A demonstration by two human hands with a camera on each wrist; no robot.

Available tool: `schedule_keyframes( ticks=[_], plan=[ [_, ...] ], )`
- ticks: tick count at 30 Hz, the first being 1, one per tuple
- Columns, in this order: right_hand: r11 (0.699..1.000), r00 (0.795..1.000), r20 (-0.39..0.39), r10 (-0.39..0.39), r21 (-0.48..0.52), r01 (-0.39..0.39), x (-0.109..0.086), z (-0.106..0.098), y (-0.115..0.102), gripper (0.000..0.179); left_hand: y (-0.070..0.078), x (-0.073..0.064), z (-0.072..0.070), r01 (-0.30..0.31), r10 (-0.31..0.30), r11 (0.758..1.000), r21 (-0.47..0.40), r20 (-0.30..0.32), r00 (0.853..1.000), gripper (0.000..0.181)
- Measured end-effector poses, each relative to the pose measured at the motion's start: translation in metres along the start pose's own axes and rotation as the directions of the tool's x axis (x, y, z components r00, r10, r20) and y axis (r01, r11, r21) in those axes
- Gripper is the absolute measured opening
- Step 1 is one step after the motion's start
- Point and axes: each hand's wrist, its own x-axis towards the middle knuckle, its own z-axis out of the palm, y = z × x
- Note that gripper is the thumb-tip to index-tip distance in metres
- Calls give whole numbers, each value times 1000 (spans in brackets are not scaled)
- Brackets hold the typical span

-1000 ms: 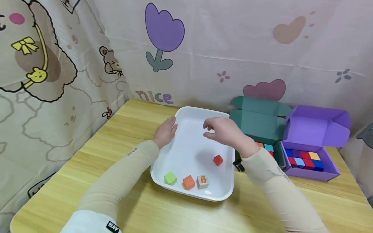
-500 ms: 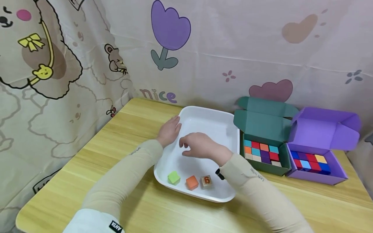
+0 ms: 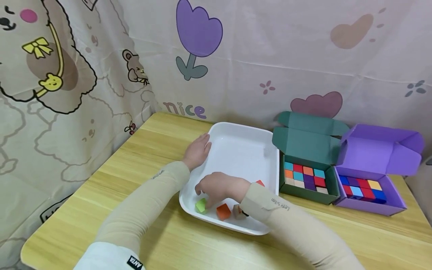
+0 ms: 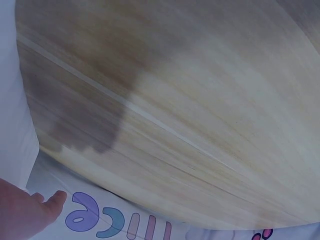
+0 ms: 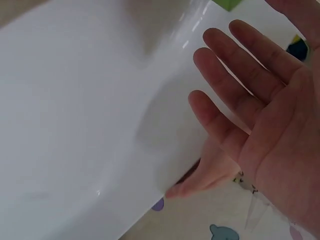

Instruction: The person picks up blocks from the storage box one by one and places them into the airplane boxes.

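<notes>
A white tray (image 3: 236, 153) sits on the table. In the head view, my left hand (image 3: 197, 152) rests along its left rim, fingers extended. Inside the tray's near end, a light-green cube (image 3: 200, 206) lies beside the fingertips of my right hand (image 3: 217, 187). The right wrist view shows that hand (image 5: 255, 95) with spread, nearly straight fingers and a bare palm; the green cube (image 5: 228, 3) peeks in at the top. An orange cube (image 3: 223, 212) and a wooden cube (image 3: 237, 212) lie just right of it. My right forearm partly covers a red cube (image 3: 260, 183).
Right of the tray stands an open green box (image 3: 308, 193) filled with coloured cubes. Beside it, an open purple box (image 3: 395, 204) holds several more. A printed cloth (image 3: 243, 101) hangs behind the wooden table (image 3: 135, 165).
My right hand has swept from the tray's right side leftward and down to the green cube. My left hand stays at the rim. The head view has shifted slightly.
</notes>
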Motion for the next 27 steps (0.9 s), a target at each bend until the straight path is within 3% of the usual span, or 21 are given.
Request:
schedule_keyframes(
  ticks=[13,27],
  plan=[
    [1000,999,37,-24,-4,24,5,7,-5,19,2,1,1,5,-5,1000,4,-2,1000,50],
    [1000,998,-56,12,24,-11,-18,-17,11,18,1,1,1,-2,2,1000,8,7,1000,50]
  ],
)
